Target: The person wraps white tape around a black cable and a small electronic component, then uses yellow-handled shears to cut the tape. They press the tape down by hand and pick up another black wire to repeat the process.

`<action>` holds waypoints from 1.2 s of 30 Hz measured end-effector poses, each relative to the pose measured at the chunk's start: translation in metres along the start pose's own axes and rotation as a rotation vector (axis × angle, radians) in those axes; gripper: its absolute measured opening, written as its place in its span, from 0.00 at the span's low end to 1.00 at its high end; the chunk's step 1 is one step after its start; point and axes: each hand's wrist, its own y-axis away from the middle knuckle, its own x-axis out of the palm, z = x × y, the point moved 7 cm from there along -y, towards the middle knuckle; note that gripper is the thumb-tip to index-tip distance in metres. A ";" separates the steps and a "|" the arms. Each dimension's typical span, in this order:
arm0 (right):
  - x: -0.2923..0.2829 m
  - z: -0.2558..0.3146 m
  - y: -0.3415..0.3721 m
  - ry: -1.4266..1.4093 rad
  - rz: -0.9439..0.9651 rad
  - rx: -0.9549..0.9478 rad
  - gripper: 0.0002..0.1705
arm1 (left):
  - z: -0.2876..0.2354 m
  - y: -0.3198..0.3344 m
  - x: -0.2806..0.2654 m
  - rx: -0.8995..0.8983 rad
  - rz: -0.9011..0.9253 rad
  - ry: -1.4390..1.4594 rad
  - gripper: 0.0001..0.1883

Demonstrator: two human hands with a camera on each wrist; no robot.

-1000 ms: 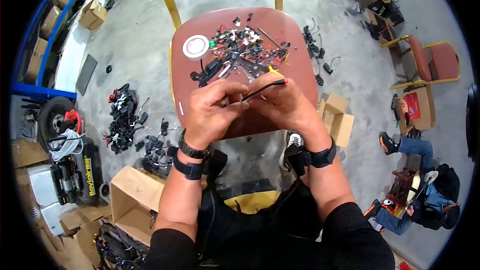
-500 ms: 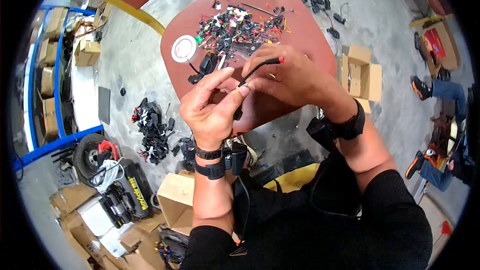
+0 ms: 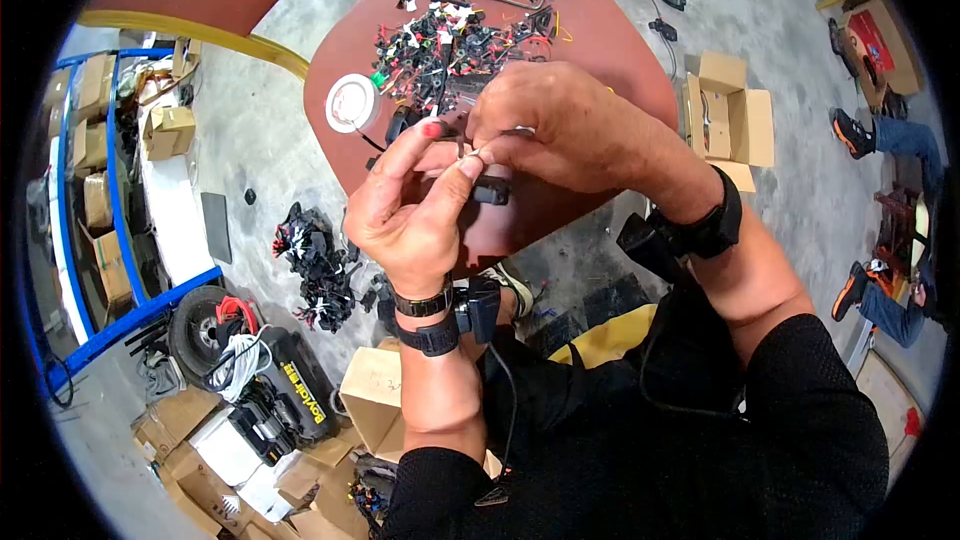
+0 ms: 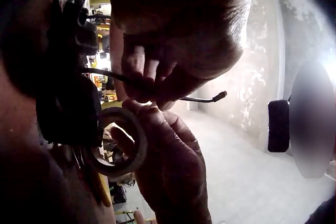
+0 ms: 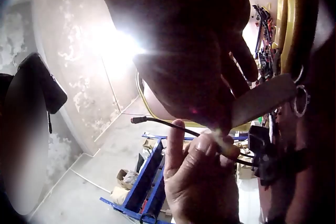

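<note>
Far left: blue shelving point(image 3: 140, 320) with cartons, then a wheel point(image 3: 200, 327) beside a black cylinder with yellow lettering point(image 3: 305, 397). A dark heap of parts point(image 3: 318, 275) lies on the floor off the left edge of the chair seat point(image 3: 625, 50). Inside that edge, a white disc point(image 3: 352, 100) lies flat; to its right, a pile of small connectors and wire ends point(image 3: 450, 45) spreads over the seat's far half.

Above the near edge, the left hand point(image 3: 410, 215) pinches a thin black cable point(image 5: 165, 123) between thumb and fingertips. The cable carries a red tip at one end and a black part point(image 3: 490, 190) at the other. The right hand point(image 3: 575, 125), fingers curled, holds a ring-shaped roll point(image 5: 265, 104) (exact grip partly hidden); its fingertips meet the left's at the cable. Beyond the right edge: a flapped carton point(image 3: 760, 130) on the floor.
</note>
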 end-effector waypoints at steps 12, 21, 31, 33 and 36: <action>0.007 -0.003 -0.006 0.099 -0.045 0.119 0.09 | 0.012 0.001 -0.003 0.072 -0.014 -0.113 0.21; 0.005 0.001 0.004 0.003 -0.141 0.120 0.08 | 0.020 0.010 -0.004 -0.147 0.101 0.045 0.22; 0.008 0.000 0.009 -0.005 -0.182 0.089 0.08 | 0.025 0.015 -0.011 -0.186 0.106 -0.008 0.16; 0.008 0.001 0.010 -0.007 -0.184 0.057 0.08 | 0.026 0.015 -0.012 -0.227 0.107 0.051 0.16; 0.009 0.005 0.009 0.009 -0.186 0.020 0.10 | 0.027 0.014 -0.012 -0.314 0.122 0.130 0.16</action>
